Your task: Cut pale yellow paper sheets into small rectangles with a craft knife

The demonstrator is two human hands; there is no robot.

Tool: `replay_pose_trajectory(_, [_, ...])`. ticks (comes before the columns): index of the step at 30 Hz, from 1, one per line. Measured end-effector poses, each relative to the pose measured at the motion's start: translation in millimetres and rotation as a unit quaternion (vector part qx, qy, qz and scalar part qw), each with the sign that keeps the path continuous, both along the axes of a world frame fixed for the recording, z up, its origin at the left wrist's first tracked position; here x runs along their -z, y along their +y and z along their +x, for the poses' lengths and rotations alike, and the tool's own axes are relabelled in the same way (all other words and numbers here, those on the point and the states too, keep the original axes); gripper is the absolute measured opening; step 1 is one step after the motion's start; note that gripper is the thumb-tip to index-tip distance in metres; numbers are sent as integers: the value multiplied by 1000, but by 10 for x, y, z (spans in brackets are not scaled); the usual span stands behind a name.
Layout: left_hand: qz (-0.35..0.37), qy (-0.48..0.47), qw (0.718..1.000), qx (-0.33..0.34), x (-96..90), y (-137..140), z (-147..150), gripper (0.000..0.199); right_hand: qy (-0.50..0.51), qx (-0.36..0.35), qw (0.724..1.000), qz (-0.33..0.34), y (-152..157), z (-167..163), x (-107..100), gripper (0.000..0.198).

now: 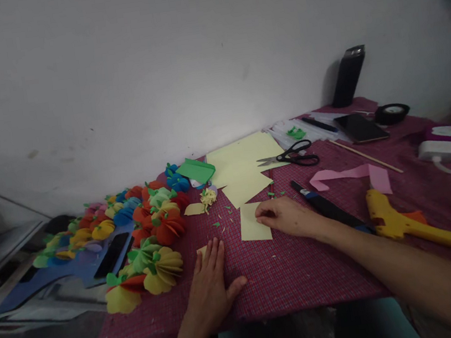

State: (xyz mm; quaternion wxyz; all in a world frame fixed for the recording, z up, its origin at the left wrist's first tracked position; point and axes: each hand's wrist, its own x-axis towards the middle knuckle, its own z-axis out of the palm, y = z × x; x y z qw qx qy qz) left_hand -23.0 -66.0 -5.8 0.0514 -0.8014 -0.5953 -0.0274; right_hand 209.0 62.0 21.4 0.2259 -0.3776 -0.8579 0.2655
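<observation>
My left hand [211, 283] lies flat on the cloth, fingers stretched and thumb out to the side, over a small piece of pale yellow paper [201, 250] that it mostly covers. At the middle of the table, a pale yellow paper square [255, 231] lies on the cloth. The curled, pinched fingers of my right hand [285, 216] are on its right part. Just behind the square are larger pale yellow sheets [243, 158]. Black-handled scissors [291, 156] rest with their blades across the largest sheet.
Many folded paper pumpkins [169, 225] crowd the left side, near green paper [196, 170]. Rightward lie a yellow glue gun [427, 227], a dark blue-black tool [327, 208], pink paper strip [347, 174], wooden stick [366, 156], phone [360, 127], tape roll [392, 112] and upright black flask [349, 77].
</observation>
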Motion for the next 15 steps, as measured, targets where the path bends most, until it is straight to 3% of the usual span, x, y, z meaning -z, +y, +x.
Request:
replay_pose_trajectory(5, [-8,-5,1000,6,-3,0,-26,74,-125,-64,983,116,-186,-25,-51,29])
replay_pose_trajectory(9, [-10,-27,1000,-3,-40,2,15,72,-202,-74,960,178,-283,-92,-20,15])
replay_pose_trajectory(13, [32,-134,990,-34,-180,17,127,58,-240,-61,944,217,-300,-174,59,15])
replay_pose_trajectory(15, [50,-236,969,-61,-267,57,176,45,-246,-63,941,224,-300,-188,87,17])
